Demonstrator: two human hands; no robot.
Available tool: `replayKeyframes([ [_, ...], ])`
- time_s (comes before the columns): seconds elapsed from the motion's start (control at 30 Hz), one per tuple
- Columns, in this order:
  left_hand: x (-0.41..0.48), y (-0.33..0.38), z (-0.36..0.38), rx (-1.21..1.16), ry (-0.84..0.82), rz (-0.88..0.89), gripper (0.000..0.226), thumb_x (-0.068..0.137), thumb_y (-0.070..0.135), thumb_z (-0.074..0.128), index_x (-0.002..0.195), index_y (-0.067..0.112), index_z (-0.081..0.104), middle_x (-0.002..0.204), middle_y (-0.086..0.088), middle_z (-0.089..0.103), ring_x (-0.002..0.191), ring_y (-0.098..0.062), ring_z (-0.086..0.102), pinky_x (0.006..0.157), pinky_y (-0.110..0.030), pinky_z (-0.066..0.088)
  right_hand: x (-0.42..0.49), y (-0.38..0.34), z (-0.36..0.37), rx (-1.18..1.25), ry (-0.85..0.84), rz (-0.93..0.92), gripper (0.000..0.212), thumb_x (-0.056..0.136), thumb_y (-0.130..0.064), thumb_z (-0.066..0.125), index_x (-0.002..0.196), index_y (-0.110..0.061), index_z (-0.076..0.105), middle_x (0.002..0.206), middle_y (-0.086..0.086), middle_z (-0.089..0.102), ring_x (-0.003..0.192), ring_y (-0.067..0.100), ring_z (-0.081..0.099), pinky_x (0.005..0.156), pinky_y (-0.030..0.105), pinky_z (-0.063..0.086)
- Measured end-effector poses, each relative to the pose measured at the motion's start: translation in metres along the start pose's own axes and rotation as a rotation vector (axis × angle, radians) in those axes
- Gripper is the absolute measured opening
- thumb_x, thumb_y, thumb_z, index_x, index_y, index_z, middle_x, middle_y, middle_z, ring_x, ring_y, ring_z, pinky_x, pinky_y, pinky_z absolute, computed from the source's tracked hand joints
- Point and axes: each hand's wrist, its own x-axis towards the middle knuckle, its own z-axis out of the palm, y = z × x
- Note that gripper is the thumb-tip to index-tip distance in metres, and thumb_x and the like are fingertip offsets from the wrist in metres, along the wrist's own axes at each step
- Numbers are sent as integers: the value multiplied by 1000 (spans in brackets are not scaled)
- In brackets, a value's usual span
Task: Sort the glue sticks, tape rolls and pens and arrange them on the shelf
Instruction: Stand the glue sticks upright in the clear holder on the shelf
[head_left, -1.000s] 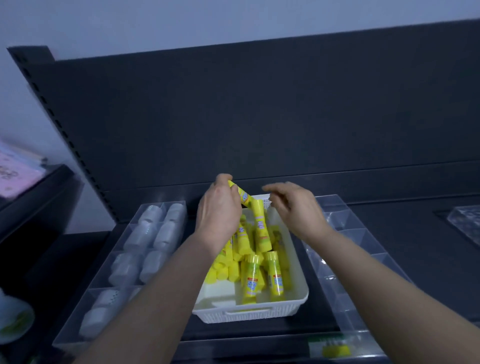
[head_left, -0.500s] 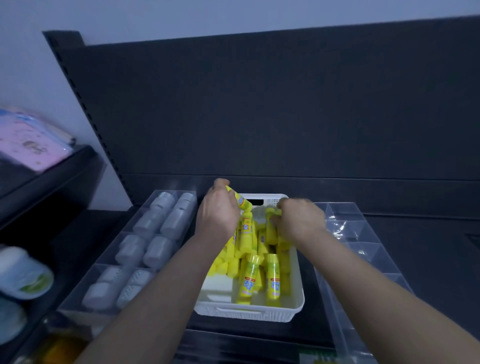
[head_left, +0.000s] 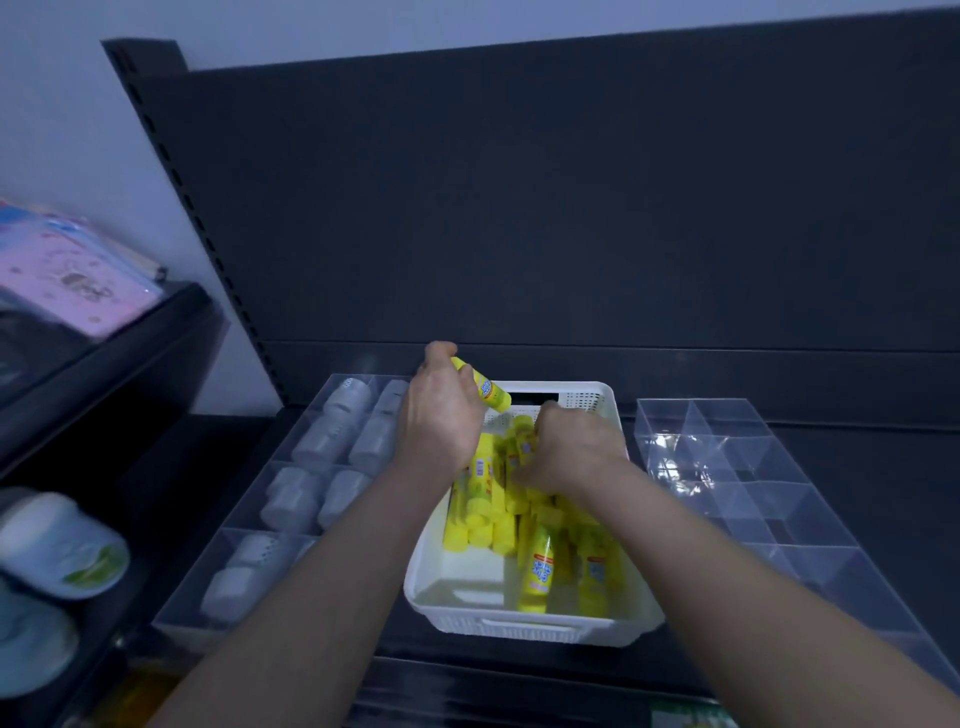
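Note:
A white slotted basket (head_left: 524, 626) stands on the dark shelf and holds several yellow glue sticks (head_left: 537, 569). My left hand (head_left: 441, 421) hovers over the basket's back left corner and grips one yellow glue stick (head_left: 485, 387) that points right and down. My right hand (head_left: 576, 452) reaches down into the pile, its fingers curled around blurred glue sticks (head_left: 522, 444) near the basket's back. Its fingertips are hidden among the sticks.
Left of the basket sits a clear divided tray (head_left: 244, 525) filled with white tape rolls (head_left: 317, 447). To the right is a clear divided tray (head_left: 769, 483). A dark back panel (head_left: 571, 208) rises behind. The side shelf at the left carries a pink packet (head_left: 78, 280) and round containers (head_left: 62, 545).
My right hand has dropped from above the basket into the pile of glue sticks and closed on some. My left hand has kept its glue stick. The camera has shifted left.

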Motion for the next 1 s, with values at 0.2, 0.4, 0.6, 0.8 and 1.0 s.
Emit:
replayKeyframes([
  [0.2, 0, 18, -2, -132, 42, 86, 31, 101, 24, 43, 129, 10, 43, 114, -15, 61, 107, -35, 55, 81, -38, 40, -5, 29, -33, 355, 190, 55, 33, 79, -28, 63, 109, -21, 53, 102, 5, 64, 101, 27, 59, 73, 32, 43],
  [0.4, -6, 71, 35, -219, 4, 225, 29, 99, 22, 48, 126, 14, 50, 107, -10, 64, 103, -29, 56, 76, -29, 34, -15, 107, -61, 553, 471, 115, 30, 79, -29, 73, 106, -21, 61, 98, 1, 67, 96, 24, 60, 76, 31, 46],
  [0.6, -6, 120, 89, -132, -67, 244, 30, 95, 17, 54, 125, 13, 58, 115, -9, 63, 109, -27, 56, 90, -29, 38, -17, 186, -67, 642, 506, 130, 27, 77, -23, 75, 101, -20, 62, 92, -8, 68, 89, 17, 63, 81, 34, 50],
  [0.8, -8, 145, 130, 84, -182, 220, 23, 97, 16, 51, 119, 10, 51, 108, -9, 63, 102, -28, 57, 72, -30, 36, 1, 219, -68, 525, 489, -59, 28, 81, -13, 69, 106, -23, 63, 96, -3, 62, 88, 20, 64, 80, 36, 52],
  [1.0, -4, 147, 155, 151, -260, 144, 25, 95, 12, 53, 119, 10, 56, 117, -10, 60, 106, -28, 55, 84, -34, 44, 17, 231, -65, 514, 464, -210, 31, 82, -11, 68, 109, -24, 63, 96, -6, 59, 86, 17, 64, 81, 38, 53],
])
